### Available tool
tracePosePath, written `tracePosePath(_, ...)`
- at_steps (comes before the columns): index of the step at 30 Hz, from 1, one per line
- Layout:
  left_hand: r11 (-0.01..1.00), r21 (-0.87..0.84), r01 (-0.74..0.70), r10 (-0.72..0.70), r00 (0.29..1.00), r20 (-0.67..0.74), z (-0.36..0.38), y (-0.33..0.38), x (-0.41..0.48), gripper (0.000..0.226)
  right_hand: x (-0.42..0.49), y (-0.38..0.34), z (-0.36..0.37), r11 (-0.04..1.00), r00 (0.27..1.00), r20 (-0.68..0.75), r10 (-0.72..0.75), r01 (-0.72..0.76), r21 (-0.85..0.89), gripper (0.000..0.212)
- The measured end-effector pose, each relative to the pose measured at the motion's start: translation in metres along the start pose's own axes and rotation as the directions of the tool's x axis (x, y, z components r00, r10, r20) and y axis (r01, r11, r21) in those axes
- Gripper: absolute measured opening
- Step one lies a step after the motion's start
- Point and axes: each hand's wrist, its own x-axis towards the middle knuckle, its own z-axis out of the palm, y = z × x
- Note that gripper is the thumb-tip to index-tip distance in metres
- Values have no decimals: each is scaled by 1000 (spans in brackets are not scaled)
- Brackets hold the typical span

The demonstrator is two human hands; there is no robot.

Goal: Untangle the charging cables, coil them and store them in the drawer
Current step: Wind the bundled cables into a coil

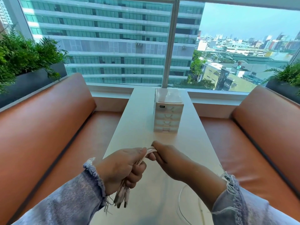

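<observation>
Both hands point(123, 168) round white cables point(150, 151)

Single wide-angle view from head height, facing forward and slightly down along the table point(139, 111) toward the far window point(100, 46), close over the table's near end.

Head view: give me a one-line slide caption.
Left hand and right hand grip white charging cables above the table; plugs dangle, drawer unit stands shut behind.
</observation>
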Motion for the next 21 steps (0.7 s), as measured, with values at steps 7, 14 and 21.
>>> tracePosePath(7, 986, -163, 18, -10, 999, 51, 0, -4, 3, 27, 2, -1, -1, 999, 1000, -27, 1, -3, -47, 22)
tracePosePath(14, 962, -107, -251, 230, 957, -175, 16, -6, 1, 30, 9, -9, -8, 993, 980, -168, -108, 113, 17, 29)
tracePosePath(21, 787, -433, -439, 490, 872, 7, 19, 31, -5, 19, 7, 6, 15, 926, 990, -113, 86, -38, 375, 38)
